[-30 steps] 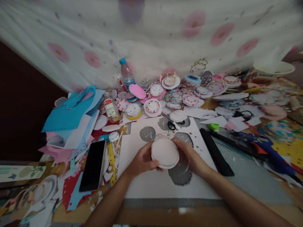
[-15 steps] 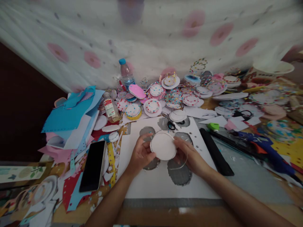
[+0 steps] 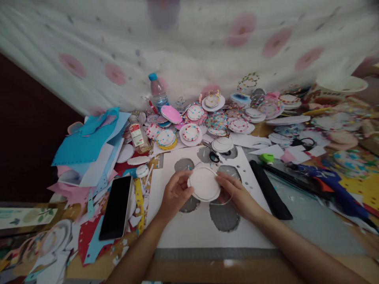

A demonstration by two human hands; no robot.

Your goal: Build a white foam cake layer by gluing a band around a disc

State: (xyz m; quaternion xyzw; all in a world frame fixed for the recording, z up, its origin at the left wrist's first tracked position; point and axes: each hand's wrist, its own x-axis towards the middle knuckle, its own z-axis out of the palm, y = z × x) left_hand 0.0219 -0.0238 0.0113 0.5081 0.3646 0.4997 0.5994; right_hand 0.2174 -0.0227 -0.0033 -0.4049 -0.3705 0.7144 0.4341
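Observation:
Between my hands is a round white disc (image 3: 204, 184) with a rough outer edge, held above a white sheet (image 3: 183, 232) that has several round holes cut out of it. My left hand (image 3: 177, 193) pinches the disc's left edge between thumb and fingers. On the opposite edge, my right hand (image 3: 237, 194) grips the disc with fingers partly hidden. A thin pale strip (image 3: 223, 203) curls from below the disc to the right hand. Just beyond the disc, scissors (image 3: 214, 157) with black handles lie partly under white discs (image 3: 222, 144).
A black phone (image 3: 116, 208) and paper scraps lie left, below blue sheets (image 3: 85, 138). Many decorated discs (image 3: 191, 134) are heaped at the back beside a water bottle (image 3: 158, 92). To the right are a black bar-shaped object (image 3: 271, 191) and a blue glue gun (image 3: 328, 183).
My left fingers have closed in on the disc's upper left edge. The disc has shifted very slightly, and the thin strip now hangs lower, beneath the disc.

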